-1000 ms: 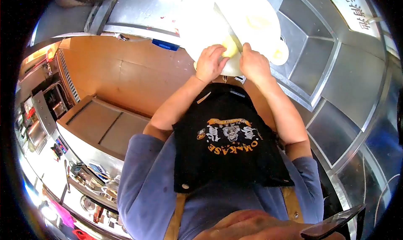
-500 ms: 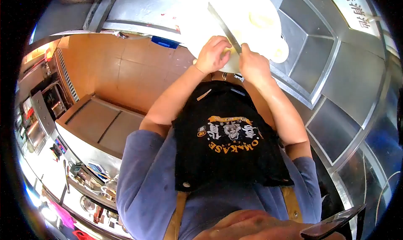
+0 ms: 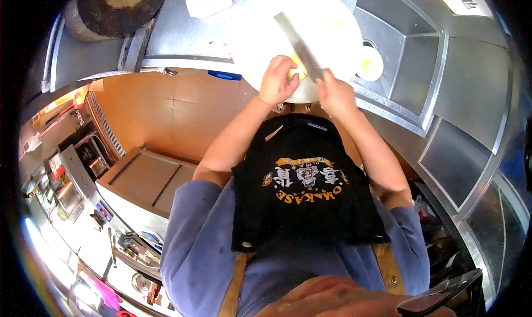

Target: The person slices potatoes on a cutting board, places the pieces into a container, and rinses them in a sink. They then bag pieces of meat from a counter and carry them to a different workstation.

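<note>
My right hand [image 3: 336, 93] is closed round the handle of a knife [image 3: 298, 44], whose broad blade points away over a round white board [image 3: 255, 31]. Beside the blade lies a pale yellow piece of food [image 3: 298, 67]. My left hand [image 3: 278, 82] holds that piece with bent fingers, just left of the knife. Glare washes out much of the board, and other pale pieces on it are hard to make out.
A white container [image 3: 208, 0] with yellow contents stands behind the board. A small white bowl [image 3: 369, 64] sits at the sink's [image 3: 413, 67] edge. At the upper left is a large dark round pan [image 3: 119, 9]. A blue object [image 3: 224, 75] shows under the counter edge.
The view has shifted, bringing the pan and white container further into sight. The knife blade has tilted and shows broader. My left hand remains at the yellow piece.
</note>
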The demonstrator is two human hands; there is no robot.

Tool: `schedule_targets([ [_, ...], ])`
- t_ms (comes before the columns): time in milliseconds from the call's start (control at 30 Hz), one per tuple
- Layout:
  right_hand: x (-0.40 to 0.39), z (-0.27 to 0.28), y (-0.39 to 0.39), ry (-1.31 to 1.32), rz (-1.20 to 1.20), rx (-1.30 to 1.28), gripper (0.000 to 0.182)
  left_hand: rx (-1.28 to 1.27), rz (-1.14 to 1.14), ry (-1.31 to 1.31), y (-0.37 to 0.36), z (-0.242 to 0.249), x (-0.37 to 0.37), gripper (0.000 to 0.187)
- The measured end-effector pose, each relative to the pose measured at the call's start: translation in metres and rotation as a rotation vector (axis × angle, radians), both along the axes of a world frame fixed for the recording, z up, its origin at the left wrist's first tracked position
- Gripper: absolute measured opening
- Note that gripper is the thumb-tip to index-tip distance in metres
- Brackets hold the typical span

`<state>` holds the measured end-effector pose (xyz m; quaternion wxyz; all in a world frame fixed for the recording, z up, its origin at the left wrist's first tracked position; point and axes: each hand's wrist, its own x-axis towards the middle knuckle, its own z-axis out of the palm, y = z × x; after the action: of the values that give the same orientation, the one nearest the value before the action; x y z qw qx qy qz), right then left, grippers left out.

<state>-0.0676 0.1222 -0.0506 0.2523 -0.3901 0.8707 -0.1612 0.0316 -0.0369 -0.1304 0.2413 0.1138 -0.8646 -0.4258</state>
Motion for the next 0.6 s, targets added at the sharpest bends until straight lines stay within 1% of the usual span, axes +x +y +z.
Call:
schedule_targets([
  [33,-0.001,0.005,0.017,-0.022,-0.124,-0.027,0.025,0.016,-0.004,-0.063,0.000,-0.003,0.001,0.028],
  [67,-0.005,-0.009,0.044,-0.091,-0.198,-0.221,0.027,0.015,-0.006,-0.061,0.001,-0.001,-0.001,0.028],
  [100,-0.008,-0.011,0.066,-0.365,-0.339,-0.271,0.026,-0.020,0.026,-0.019,0.005,0.001,-0.005,0.032],
  [133,-0.012,0.002,0.078,-0.670,-0.524,-0.185,0.022,-0.058,0.060,0.025,0.008,0.003,-0.010,0.035],
  [167,-0.013,-0.017,0.102,-0.842,-0.609,-0.262,0.016,-0.070,0.032,0.012,0.009,0.000,-0.015,0.043],
  [200,-0.009,-0.020,0.113,-0.902,-0.718,-0.241,0.015,-0.138,0.028,-0.017,0.012,0.002,-0.021,0.048],
  [233,-0.004,-0.038,0.128,-0.906,-0.745,-0.197,0.015,-0.164,0.010,-0.020,0.015,-0.009,-0.028,0.051],
  [267,0.002,-0.049,0.135,-0.958,-0.750,-0.205,0.017,-0.184,0.013,-0.025,0.019,-0.017,-0.032,0.050],
  [300,0.011,-0.051,0.126,-0.943,-0.760,-0.208,0.017,-0.178,0.015,-0.036,0.022,-0.016,-0.034,0.047],
  [333,0.018,-0.052,0.114,-0.940,-0.715,-0.156,0.017,-0.209,0.013,-0.048,0.024,-0.019,-0.035,0.042],
  [367,0.025,-0.051,0.097,-0.982,-0.710,-0.168,0.016,-0.197,0.009,-0.074,0.024,-0.016,-0.035,0.041],
  [400,0.031,-0.063,0.085,-1.058,-0.686,-0.216,0.016,-0.133,0.023,-0.057,0.023,-0.010,-0.035,0.041],
  [467,0.031,-0.063,0.050,-1.010,-0.576,-0.227,0.016,0.009,0.107,-0.002,0.020,-0.006,-0.036,0.041],
  [500,0.026,-0.047,0.026,-1.040,-0.533,-0.223,0.015,-0.004,0.121,0.009,0.010,-0.003,-0.039,0.041],
  [533,0.020,-0.034,0.002,-1.026,-0.449,-0.206,0.016,0.013,0.235,0.021,-0.002,0.000,-0.041,0.040],
  [567,0.014,-0.020,-0.023,-0.988,-0.418,-0.175,0.016,0.034,0.344,0.030,-0.014,0.003,-0.043,0.040],
  [600,0.005,-0.020,-0.044,-0.926,-0.328,-0.196,0.016,0.059,0.378,0.109,-0.040,0.011,-0.048,0.041],
])
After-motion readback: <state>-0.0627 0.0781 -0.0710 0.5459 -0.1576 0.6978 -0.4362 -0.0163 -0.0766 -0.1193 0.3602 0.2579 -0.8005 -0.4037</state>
